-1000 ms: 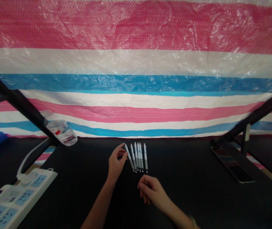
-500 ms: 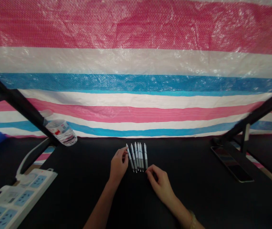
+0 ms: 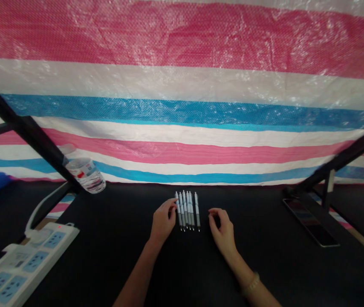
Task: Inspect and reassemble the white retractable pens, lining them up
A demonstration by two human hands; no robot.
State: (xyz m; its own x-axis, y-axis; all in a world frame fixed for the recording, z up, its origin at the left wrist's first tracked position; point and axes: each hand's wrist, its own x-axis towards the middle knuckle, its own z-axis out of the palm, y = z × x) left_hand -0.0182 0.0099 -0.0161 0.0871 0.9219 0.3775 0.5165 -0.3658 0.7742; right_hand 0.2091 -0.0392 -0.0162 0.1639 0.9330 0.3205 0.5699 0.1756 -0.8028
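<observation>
Several white ballpoint pens (image 3: 187, 211) lie side by side on the black table, tips toward me, most of them close together. The rightmost pen (image 3: 197, 211) lies slightly apart, with a narrow gap beside it. My left hand (image 3: 163, 219) is at the row's left side, its bent fingertips against the upper part of the leftmost pen (image 3: 178, 211); no grip round the pen shows. To the right of the row, my right hand (image 3: 223, 228) rests clear of the pens, fingers curved, thumb and forefinger apart, nothing between them.
At the left are a white power strip (image 3: 38, 260) with a plugged-in cable and a tilted clear water bottle (image 3: 89, 175). A phone (image 3: 310, 224) lies at the right. Black metal bars (image 3: 31, 132) slope along both sides; a striped plastic sheet (image 3: 182, 153) hangs behind.
The leftmost pen has shifted right and straightened against its neighbours, with my left hand following. My right hand has moved right, away from the rightmost pen.
</observation>
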